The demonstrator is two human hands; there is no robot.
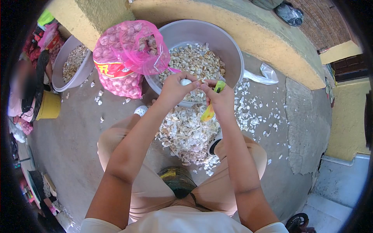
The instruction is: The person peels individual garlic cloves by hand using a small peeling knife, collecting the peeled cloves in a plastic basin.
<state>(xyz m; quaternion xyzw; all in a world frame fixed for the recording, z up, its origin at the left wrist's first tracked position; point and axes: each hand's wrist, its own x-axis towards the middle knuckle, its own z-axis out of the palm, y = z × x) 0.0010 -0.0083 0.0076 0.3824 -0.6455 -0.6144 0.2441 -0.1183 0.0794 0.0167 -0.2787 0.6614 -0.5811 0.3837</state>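
My left hand and my right hand meet over the near rim of a large grey tub. Their fingertips pinch a small piece that looks like a garlic clove. A yellow-green handled tool lies in my right hand, its bright end above the thumb. Something round and white shows by my left fingers; what it is cannot be made out. Garlic cloves cover the tub's bottom. Left of the tub stands a pink mesh bag of garlic.
Garlic skins are heaped between my feet and scattered to the right. At the left are a second tub of cloves, a yellow bucket and a seated person. A low yellow wall curves behind the large tub.
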